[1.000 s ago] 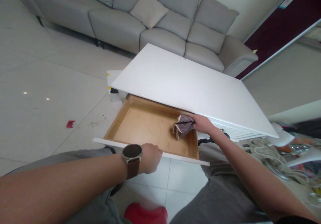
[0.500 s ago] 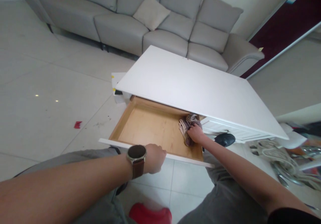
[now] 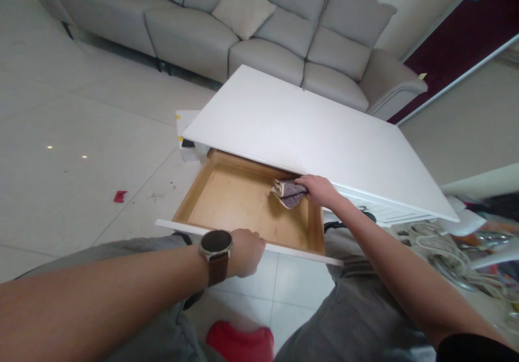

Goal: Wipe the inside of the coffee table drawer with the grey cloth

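Note:
A wooden drawer (image 3: pixel 239 199) is pulled out from under the white table (image 3: pixel 320 129). My left hand (image 3: pixel 246 251), with a watch (image 3: pixel 216 243) on its wrist, is closed over the drawer's white front edge. In my right hand (image 3: pixel 320 190) is a folded, greyish-purple cloth (image 3: pixel 290 191) with pale edges. That hand is raised near the drawer's back right corner, by the tabletop's edge, and the cloth hangs over the drawer, whose visible bottom is bare.
Behind the table runs a grey sofa (image 3: pixel 190 40) with a beige cushion (image 3: pixel 243 7). A white box (image 3: pixel 188 119) stands at the table's left. Cables (image 3: pixel 433 251) lie on the floor at right, and a red object (image 3: pixel 241 343) is between my legs.
My right hand has lifted the cloth from the drawer's right side, up and slightly toward the back. My left hand keeps its hold on the drawer front. The view has shifted slightly.

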Tool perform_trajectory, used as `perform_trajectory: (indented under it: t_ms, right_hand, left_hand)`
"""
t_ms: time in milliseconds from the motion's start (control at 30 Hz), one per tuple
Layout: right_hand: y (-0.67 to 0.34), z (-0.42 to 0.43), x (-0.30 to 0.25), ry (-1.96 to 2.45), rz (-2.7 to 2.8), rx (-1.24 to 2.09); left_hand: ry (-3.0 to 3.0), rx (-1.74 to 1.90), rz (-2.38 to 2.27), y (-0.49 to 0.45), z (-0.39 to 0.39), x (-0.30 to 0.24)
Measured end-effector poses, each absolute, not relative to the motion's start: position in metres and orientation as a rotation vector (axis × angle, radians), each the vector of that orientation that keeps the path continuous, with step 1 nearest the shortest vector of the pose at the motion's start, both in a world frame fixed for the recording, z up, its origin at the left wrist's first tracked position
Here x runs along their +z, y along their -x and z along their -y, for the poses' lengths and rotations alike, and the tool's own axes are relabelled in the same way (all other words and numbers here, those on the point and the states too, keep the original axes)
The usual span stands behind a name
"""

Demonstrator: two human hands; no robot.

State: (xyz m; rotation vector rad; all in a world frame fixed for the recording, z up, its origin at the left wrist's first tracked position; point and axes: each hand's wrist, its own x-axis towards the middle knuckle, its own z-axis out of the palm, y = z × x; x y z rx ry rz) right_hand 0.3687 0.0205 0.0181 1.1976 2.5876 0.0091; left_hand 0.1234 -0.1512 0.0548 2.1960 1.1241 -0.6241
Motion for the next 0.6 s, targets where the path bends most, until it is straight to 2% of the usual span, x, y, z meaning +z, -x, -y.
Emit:
perform_trajectory:
  t_ms: [133,333,467,600]
  right_hand:
    - [-0.373,-0.012,0.002,-1.041,-2.436,0.066]
    - [-0.386,0.007,-0.033,-1.104,-2.029,-0.058]
    - [-0.377,0.018,-0.039,-1.065,-1.943,-0.287]
    - [-0.383,0.01,-0.021,-1.095,-1.91,-0.561]
  left_hand:
    - [-2.192,-0.616,-1.137,-0.124,0.151,0.054]
    - [-2.203,-0.581,-1.132,-0.122,0.151,0.048]
    - [-2.216,-0.613,-1.111,-0.123,0.15,0.049]
    - [-2.226,-0.623,-1.12,-0.124,0.15,0.055]
